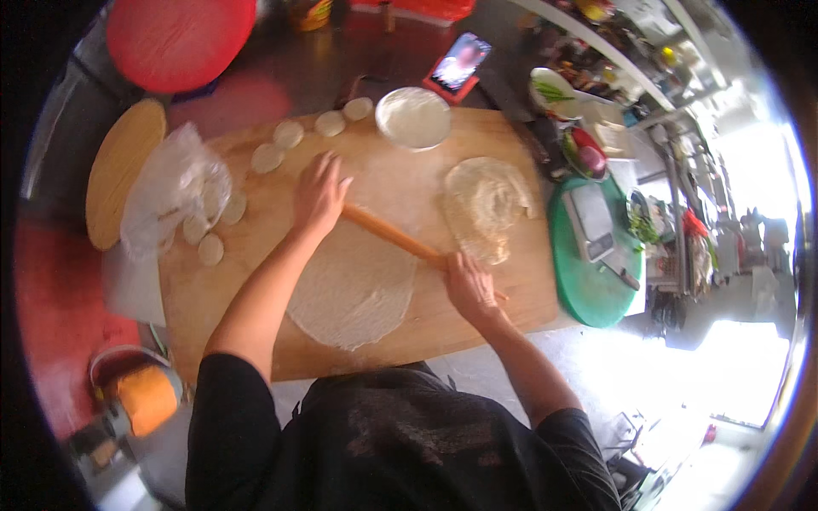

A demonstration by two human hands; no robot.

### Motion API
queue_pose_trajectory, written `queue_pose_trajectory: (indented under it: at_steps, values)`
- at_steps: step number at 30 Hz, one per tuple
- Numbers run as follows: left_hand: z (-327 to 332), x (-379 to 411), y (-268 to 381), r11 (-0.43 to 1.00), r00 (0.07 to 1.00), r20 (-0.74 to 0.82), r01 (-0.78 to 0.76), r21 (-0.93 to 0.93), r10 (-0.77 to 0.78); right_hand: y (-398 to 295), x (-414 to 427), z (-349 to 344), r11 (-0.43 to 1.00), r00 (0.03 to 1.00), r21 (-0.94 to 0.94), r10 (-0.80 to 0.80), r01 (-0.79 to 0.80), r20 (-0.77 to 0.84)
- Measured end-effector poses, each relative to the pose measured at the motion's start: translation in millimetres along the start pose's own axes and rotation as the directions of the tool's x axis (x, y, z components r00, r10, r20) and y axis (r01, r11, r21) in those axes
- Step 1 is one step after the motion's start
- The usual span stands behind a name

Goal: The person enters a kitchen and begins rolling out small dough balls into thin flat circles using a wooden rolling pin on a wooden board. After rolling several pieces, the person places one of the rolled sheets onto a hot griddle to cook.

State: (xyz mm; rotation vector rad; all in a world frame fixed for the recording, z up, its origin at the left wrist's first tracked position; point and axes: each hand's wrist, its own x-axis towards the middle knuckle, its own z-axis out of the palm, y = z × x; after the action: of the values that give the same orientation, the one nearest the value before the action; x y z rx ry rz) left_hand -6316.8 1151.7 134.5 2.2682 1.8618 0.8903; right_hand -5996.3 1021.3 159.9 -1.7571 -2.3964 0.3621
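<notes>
A wooden rolling pin [391,235] lies slantwise across a large rolled-out sheet of dough [354,287] on a wooden board [447,326]. My left hand [321,195] is at the pin's far left end, its fingers stretched forward; whether they close round the wood is hard to see. Around the pin's right part, my right hand [471,284] is curled, with a thin tip showing past it. Right of the pin lies a folded, floury dough piece [489,204]. A bowl of flour [413,119] stands at the board's back edge, beside several small dough rounds [288,135].
A clear plastic bag [176,191] covers part of the board's left side, over more rounds. At the right, a green round board [565,281] bears a kitchen scale [588,220] and a knife [621,274]. A propped phone [461,62] stands behind the flour bowl.
</notes>
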Motion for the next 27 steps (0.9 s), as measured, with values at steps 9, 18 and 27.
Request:
queue_pose_trajectory:
  at_steps: [9,18,27]
  values:
    - [-32,-123,54,0.342,0.793,0.552,0.609,-0.716,-0.258,-76,-25,-22,0.788,0.913,0.462,0.339,-0.406,0.225]
    - [-79,-99,49,-0.052,0.639,0.69,0.72,-0.692,-0.342,-162,0,25,0.493,0.962,0.83,0.066,-0.262,0.265]
    - [-77,-132,-17,0.532,0.815,0.396,0.577,-0.62,-0.423,-212,-7,28,0.404,0.913,0.857,-0.111,-0.319,0.392]
